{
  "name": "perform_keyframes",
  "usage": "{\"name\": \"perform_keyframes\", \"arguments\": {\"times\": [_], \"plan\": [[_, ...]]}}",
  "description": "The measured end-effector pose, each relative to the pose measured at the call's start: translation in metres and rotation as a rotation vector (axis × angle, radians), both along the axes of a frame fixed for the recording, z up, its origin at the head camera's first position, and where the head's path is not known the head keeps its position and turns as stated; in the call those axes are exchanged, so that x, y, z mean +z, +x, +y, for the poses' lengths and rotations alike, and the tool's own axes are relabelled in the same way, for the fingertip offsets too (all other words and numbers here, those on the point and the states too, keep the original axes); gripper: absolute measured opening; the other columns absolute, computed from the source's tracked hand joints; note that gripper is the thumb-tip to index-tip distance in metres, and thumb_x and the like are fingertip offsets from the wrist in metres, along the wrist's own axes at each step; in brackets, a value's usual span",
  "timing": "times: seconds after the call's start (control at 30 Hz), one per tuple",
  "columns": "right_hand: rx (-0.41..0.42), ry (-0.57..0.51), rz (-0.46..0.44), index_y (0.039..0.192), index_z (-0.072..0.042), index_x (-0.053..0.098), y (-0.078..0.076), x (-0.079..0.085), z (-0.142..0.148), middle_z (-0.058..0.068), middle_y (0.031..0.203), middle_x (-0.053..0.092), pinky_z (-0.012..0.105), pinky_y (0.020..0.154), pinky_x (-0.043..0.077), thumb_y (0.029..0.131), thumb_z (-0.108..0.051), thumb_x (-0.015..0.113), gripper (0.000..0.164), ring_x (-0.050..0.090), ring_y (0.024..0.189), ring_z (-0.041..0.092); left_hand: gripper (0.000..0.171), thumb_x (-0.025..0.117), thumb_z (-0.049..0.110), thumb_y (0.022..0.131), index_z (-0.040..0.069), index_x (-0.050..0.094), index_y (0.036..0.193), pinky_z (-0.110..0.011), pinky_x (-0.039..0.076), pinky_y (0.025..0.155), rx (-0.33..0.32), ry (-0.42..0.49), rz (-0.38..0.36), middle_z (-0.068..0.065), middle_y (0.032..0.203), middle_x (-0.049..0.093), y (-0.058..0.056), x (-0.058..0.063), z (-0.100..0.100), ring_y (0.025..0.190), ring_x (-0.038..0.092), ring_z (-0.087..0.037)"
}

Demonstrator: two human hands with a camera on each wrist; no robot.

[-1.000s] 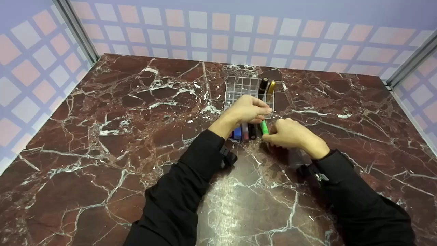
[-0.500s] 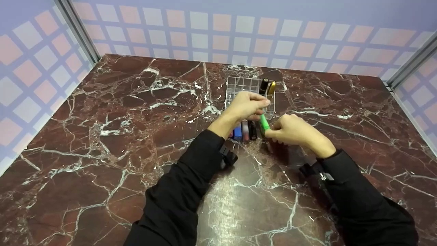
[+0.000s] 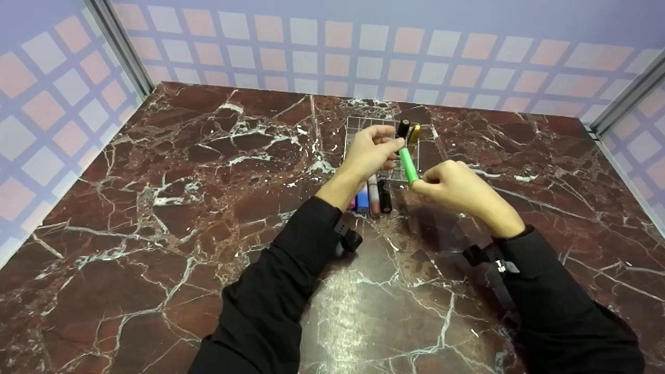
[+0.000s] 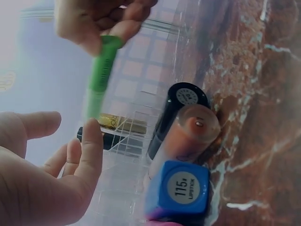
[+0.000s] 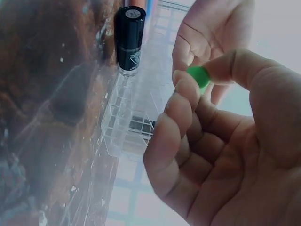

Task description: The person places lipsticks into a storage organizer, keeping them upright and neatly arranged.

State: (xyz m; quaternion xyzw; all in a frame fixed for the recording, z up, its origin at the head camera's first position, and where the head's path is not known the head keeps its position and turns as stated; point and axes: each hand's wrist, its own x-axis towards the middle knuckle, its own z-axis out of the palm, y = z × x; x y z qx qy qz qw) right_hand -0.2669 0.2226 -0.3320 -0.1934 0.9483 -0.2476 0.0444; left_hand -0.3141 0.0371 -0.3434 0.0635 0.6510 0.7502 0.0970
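Note:
My right hand (image 3: 460, 187) pinches the lower end of a slim green cosmetic tube (image 3: 408, 165) between thumb and index finger. The tube leans up and away, its paler far end beside the fingers of my left hand (image 3: 365, 155). In the left wrist view, the left thumb and fingers are spread, and the index fingertip overlaps the tube's pale end. Behind both hands stands a clear divided organizer (image 3: 361, 119), partly hidden by the left hand. A black tube (image 3: 403, 128) and a gold tube (image 3: 414, 134) stand in its right side.
In front of the organizer lie a blue lipstick (image 3: 362, 201), a clear reddish tube (image 3: 373, 200), a black tube (image 3: 384, 197) and a pink item (image 3: 353, 203), side by side. The marbled table (image 3: 156, 234) meets a checkered wall (image 3: 337, 57) at the back.
The right hand has lifted the green tube up and slightly right, away from the row in front of the organizer. The left hand has risen a little and its fingers have spread.

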Motion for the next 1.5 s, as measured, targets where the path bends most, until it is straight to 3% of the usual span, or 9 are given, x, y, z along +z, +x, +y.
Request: {"name": "perform_keyframes", "arguments": {"times": [0.17,0.37,0.5,0.67,1.0,1.5], "plan": [[-0.019,-0.045,0.039,0.065,-0.006,0.064,-0.0007,0.0029,0.0014,0.004,0.052,0.054,0.023,0.034,0.029,0.089,-0.033,0.056,0.037,0.036,0.039,0.010,0.047,0.065,0.015,0.087,-0.001,0.049,0.128,-0.029,0.055,0.078,-0.031,0.022,-0.016,-0.009,0.106,0.059,0.0010,0.0010,0.0014,0.088,0.063,-0.023],[-0.011,-0.090,0.068,0.067,-0.010,0.066,-0.0027,0.0020,0.0014,0.002,0.052,0.054,0.023,0.033,0.029,0.090,-0.035,0.057,0.035,0.036,0.038,0.008,0.028,0.064,0.014,0.089,0.000,0.061,0.112,-0.031,0.053,0.082,-0.066,0.101,-0.050,-0.010,0.100,0.064,0.0009,0.0011,0.0016,0.090,0.065,-0.022],[-0.007,-0.103,0.066,0.071,-0.007,0.068,-0.0035,0.0005,0.0010,0.003,0.052,0.054,0.023,0.033,0.030,0.090,-0.035,0.057,0.036,0.036,0.037,0.005,0.020,0.064,0.014,0.089,0.002,0.065,0.104,-0.029,0.053,0.082,-0.080,0.109,-0.068,-0.010,0.099,0.066,0.0015,0.0002,0.0015,0.089,0.065,-0.021],[-0.007,-0.111,0.070,0.074,-0.004,0.068,-0.0036,-0.0012,0.0001,0.002,0.054,0.056,0.023,0.035,0.033,0.090,-0.035,0.057,0.037,0.040,0.039,0.008,0.017,0.064,0.015,0.088,0.004,0.067,0.102,-0.027,0.054,0.080,-0.097,0.102,-0.086,-0.008,0.101,0.065,0.0019,-0.0004,0.0017,0.089,0.066,-0.020],[0.016,-0.118,0.059,0.076,-0.002,0.068,-0.0032,-0.0017,0.0016,0.017,0.066,0.064,0.024,0.036,0.038,0.091,-0.035,0.056,0.039,0.048,0.043,0.015,0.016,0.068,0.014,0.085,0.005,0.068,0.099,-0.027,0.054,0.079,-0.105,0.121,-0.136,-0.011,0.098,0.066,0.0005,0.0019,0.0024,0.085,0.066,-0.021],[0.013,-0.103,0.009,0.079,-0.002,0.069,-0.0063,-0.0047,0.0005,0.017,0.069,0.065,0.025,0.037,0.039,0.090,-0.041,0.056,0.042,0.050,0.046,0.016,0.017,0.070,0.013,0.083,0.006,0.069,0.098,-0.028,0.055,0.077,-0.103,0.123,-0.163,-0.012,0.096,0.068,-0.0017,-0.0008,0.0007,0.084,0.067,-0.022]]}}
